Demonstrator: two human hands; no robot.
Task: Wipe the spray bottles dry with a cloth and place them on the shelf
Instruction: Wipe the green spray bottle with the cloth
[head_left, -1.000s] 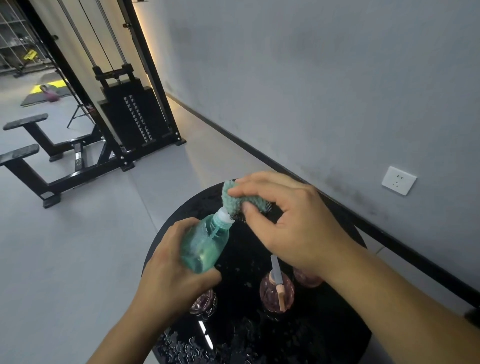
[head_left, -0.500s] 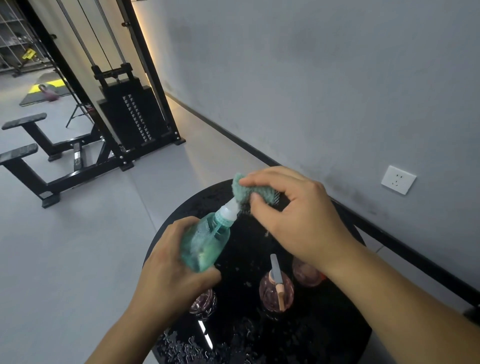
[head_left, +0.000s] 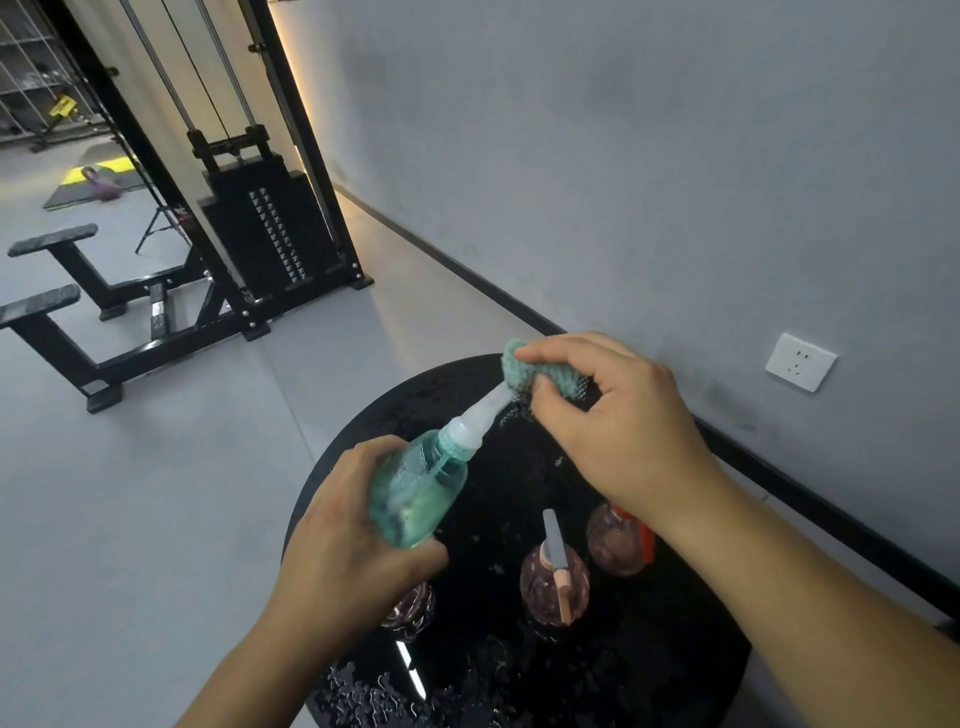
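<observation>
My left hand (head_left: 343, 535) grips a teal spray bottle (head_left: 415, 488), tilted with its white nozzle (head_left: 485, 410) pointing up and to the right. My right hand (head_left: 623, 431) pinches a green cloth (head_left: 524, 369) around the nozzle's tip. Both are held above a round black table (head_left: 675, 649) dotted with water drops. Three pink spray bottles stand on the table: one in the middle (head_left: 555, 579), one to the right (head_left: 618, 538) partly under my right wrist, one on the left (head_left: 410, 610) mostly hidden by my left hand. No shelf is in view.
A grey wall with a white socket (head_left: 800, 362) runs along the right. A black cable weight machine (head_left: 260, 234) and bench frames (head_left: 57, 312) stand on the grey floor at the back left. A wire rack (head_left: 26, 78) shows far back left.
My right hand slid the cloth up and to the right along the nozzle, from the collar to its tip, uncovering the white nozzle. My left hand kept the bottle nearly still.
</observation>
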